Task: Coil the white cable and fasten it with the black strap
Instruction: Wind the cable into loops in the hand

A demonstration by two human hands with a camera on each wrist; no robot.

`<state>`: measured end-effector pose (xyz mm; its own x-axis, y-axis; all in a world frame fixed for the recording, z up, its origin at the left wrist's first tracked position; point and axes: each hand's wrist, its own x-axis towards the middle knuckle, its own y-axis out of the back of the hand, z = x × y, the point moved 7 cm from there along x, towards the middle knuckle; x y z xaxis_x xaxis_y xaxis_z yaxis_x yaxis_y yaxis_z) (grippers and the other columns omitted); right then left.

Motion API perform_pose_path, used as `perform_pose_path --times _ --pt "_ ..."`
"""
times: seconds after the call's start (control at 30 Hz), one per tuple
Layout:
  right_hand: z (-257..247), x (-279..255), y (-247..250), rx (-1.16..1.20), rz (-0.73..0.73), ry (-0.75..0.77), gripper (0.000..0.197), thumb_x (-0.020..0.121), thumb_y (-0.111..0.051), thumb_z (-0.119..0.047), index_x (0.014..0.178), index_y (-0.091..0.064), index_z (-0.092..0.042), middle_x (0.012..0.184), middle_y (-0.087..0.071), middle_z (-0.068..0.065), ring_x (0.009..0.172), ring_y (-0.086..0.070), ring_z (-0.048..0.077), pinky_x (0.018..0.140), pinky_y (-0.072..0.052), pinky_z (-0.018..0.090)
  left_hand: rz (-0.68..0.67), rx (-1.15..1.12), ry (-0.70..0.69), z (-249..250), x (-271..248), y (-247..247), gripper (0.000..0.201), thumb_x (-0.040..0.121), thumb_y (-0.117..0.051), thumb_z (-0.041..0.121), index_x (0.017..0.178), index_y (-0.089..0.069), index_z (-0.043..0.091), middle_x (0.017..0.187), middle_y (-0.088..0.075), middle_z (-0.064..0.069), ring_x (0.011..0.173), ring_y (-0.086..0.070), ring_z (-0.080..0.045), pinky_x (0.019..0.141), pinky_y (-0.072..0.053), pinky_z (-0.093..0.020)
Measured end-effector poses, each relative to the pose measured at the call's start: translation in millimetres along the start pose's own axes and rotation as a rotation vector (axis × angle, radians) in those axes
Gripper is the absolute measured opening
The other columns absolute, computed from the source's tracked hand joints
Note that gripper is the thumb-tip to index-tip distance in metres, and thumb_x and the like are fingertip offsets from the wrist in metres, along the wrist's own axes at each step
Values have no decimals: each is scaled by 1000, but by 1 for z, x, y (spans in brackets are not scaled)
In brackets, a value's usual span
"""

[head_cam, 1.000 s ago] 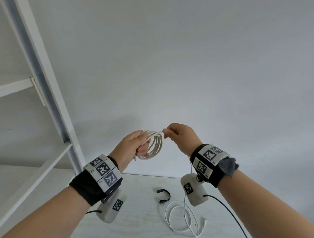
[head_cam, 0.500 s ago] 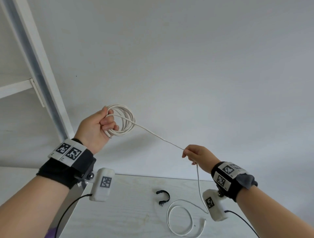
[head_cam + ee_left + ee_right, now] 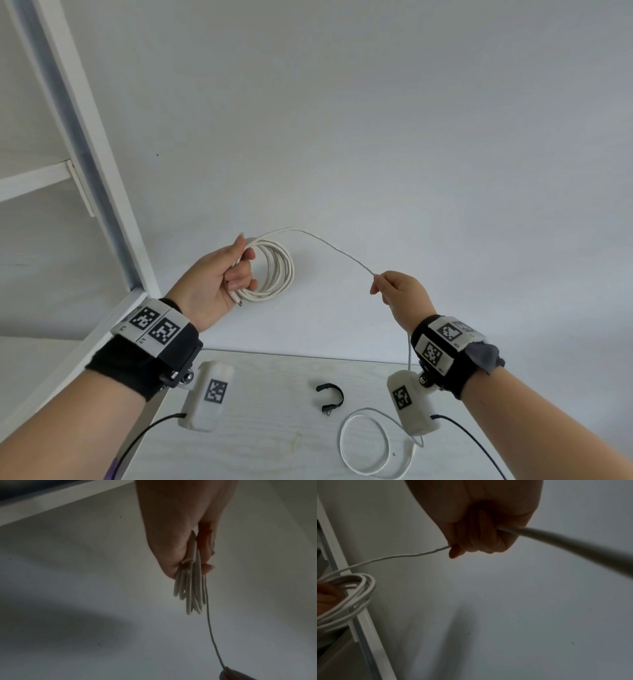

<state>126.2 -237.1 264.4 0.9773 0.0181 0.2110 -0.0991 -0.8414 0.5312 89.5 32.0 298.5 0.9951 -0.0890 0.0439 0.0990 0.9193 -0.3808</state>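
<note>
My left hand [image 3: 219, 277] is raised in front of the wall and grips several loops of the white cable [image 3: 277, 270] in a coil [image 3: 192, 591]. From the coil one strand arcs over to my right hand [image 3: 394, 291], which pinches it between curled fingers [image 3: 471, 539]. Below that hand the cable drops to the table, where its loose end lies in a loop [image 3: 363, 442]. The black strap [image 3: 330, 395] lies curled on the table between my wrists, touched by neither hand.
A pale wooden table [image 3: 274, 438] is below my forearms. A white shelf frame [image 3: 85, 144] stands at the left, close to my left wrist. A plain grey wall [image 3: 411, 137] fills the background. Black camera leads hang from both wrist units.
My hands have come closer together again: the left with the coil dropped lower and moved right, the right rose. The strand between them went from taut to a slack arc.
</note>
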Motion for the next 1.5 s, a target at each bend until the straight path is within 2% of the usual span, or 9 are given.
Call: perform_pose_path --times 0.23,0.47,0.67,0.97,1.17,1.3,1.37,1.43,1.5 --pt "22 -12 -17 -172 -213 -37 36 91 -49 -37 60 -60 -22 60 -41 3 54 -37 16 52 -31 26 51 -191 -25 12 -2 15 32 91 -45 38 67 -50 17 39 -29 12 33 -28 -5 50 -48 -17" --pt "55 -24 -7 -127 -245 -127 34 92 -46 -25 63 -61 -20 57 -36 -1 48 -32 11 49 -30 21 143 -322 -90 24 0 39 34 93 -45 38 66 -48 18 37 -30 10 31 -29 -6 50 -47 -14" --pt "29 -35 -19 -253 -301 -47 37 94 -42 -29 62 -59 -21 57 -41 -2 49 -36 11 52 -31 24 227 -202 -127 12 4 36 33 95 -43 36 67 -45 17 39 -34 11 35 -33 -5 54 -51 -18" --pt "-31 -68 -61 -448 -624 175 37 92 -43 -36 58 -55 -27 49 -41 -5 47 -37 7 53 -33 22 209 1 -158 -4 4 21 21 96 -44 22 82 -53 9 56 -69 -1 54 -68 -16 58 -58 -23" --pt "-65 -84 -74 -390 -738 283 36 92 -44 -35 60 -57 -24 42 -49 -15 44 -41 6 51 -32 16 146 257 -123 -16 -2 3 27 95 -45 26 109 -55 5 87 -75 -11 78 -73 -26 83 -52 -41" --pt "-88 -95 -81 -343 -803 358 39 92 -44 -34 55 -53 -26 57 -56 -2 49 -43 8 60 -41 22 109 431 -102 -20 -10 -15 29 96 -42 27 114 -51 5 97 -72 -11 71 -73 -10 56 -47 -13" --pt "-98 -102 -84 -328 -844 388 39 92 -44 -32 57 -55 -23 61 -57 3 52 -44 11 63 -42 26 93 467 -88 -23 -12 -21 26 96 -42 24 113 -50 6 98 -71 -12 66 -72 -6 47 -42 -7" --pt "-107 -109 -88 -309 -879 409 37 93 -44 -29 62 -59 -16 62 -55 2 52 -42 11 62 -38 23 86 548 -64 -26 -14 -24 25 96 -43 28 111 -52 10 99 -73 -6 71 -73 -10 49 -44 -11" --pt "-115 -113 -89 -271 -902 416 37 94 -44 -28 65 -61 -13 66 -58 6 55 -44 13 64 -39 23 49 590 -44 -32 -16 -27 25 95 -45 30 108 -53 11 96 -75 -3 77 -73 -20 67 -53 -26"
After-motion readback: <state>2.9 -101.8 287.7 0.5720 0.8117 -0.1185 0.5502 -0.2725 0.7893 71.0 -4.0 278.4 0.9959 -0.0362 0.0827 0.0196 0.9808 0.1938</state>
